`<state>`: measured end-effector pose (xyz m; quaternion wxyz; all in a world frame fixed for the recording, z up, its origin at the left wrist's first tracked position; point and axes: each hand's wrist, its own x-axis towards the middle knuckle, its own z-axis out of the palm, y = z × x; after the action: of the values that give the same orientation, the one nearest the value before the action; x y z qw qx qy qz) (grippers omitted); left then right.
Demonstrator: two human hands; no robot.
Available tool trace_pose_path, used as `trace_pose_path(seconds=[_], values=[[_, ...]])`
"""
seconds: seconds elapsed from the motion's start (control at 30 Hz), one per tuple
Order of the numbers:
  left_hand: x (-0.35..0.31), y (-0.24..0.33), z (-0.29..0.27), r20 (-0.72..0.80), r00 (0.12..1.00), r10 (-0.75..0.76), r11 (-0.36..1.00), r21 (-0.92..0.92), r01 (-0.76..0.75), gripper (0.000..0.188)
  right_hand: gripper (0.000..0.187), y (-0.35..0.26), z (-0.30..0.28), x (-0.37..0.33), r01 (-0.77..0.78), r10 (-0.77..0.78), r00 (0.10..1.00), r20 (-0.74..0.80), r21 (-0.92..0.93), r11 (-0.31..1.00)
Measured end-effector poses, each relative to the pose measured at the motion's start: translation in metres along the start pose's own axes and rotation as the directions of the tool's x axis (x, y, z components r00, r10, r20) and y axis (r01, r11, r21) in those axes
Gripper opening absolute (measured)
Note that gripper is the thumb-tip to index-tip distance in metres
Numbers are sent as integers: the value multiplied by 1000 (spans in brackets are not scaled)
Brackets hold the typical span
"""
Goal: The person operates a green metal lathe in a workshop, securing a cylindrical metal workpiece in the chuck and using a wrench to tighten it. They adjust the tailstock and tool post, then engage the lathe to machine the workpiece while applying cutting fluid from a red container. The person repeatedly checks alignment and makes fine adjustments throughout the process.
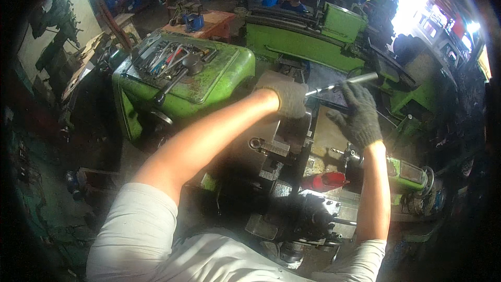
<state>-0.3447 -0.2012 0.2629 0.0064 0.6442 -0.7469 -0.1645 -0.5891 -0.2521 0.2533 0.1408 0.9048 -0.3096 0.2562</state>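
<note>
Gloved hands and metal rod over a green lathe

Item one: slim metal rod [362, 79], bright and narrower toward its left end, lying aslant between the two hands above the lathe. Left gloved hand [292, 100]: grey knit, beside the rod's narrow end; its fingers are hidden, so whether its grip is closed on the rod cannot be told. Right gloved hand [359, 115]: dark grey, grip wide, thumb spread from the fingers, which reach the rod's thicker part (contact there is hard to judge).

Surroundings: green lathe headstock [224, 81] at left, its top bearing assorted hand tools [166, 58] and a black-handled lever [175, 82]. Red container [323, 181], left of the right forearm; dark tool post [315, 216] nearer the body. Handwheel [428, 181] at far right. Beyond the headstock, an orange-brown counter [219, 19] carrying a blue bench vise [194, 22].
</note>
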Motion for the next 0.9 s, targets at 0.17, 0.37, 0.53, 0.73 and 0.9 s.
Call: trace_pose_path(seconds=[0.17, 0.37, 0.53, 0.73, 0.9], values=[[-10, -6, 32, -266, 953, 146, 985, -55, -166, 43, 56, -34, 32, 41, 109, -126, 973, 195, 97, 989], [-11, -19, 29, -303, 942, 144, 989, 9, -148, 30, 34, -42, 44, 45, 88, -123, 973, 196, 175, 981], [-7, -26, 23, -316, 930, 189, 963, -124, -238, 36, 33, -39, 40, 52, -12, 20, 939, 343, -28, 1000], [-2, -24, 38, -361, 916, 178, 969, -97, -226, 60, 26, -46, 46, 54, -115, 136, 901, 413, -77, 990], [3, -30, 46, -463, 853, 242, 927, -150, -344, 59, 32, -44, 42, 55, -89, 135, 904, 405, -131, 987]])
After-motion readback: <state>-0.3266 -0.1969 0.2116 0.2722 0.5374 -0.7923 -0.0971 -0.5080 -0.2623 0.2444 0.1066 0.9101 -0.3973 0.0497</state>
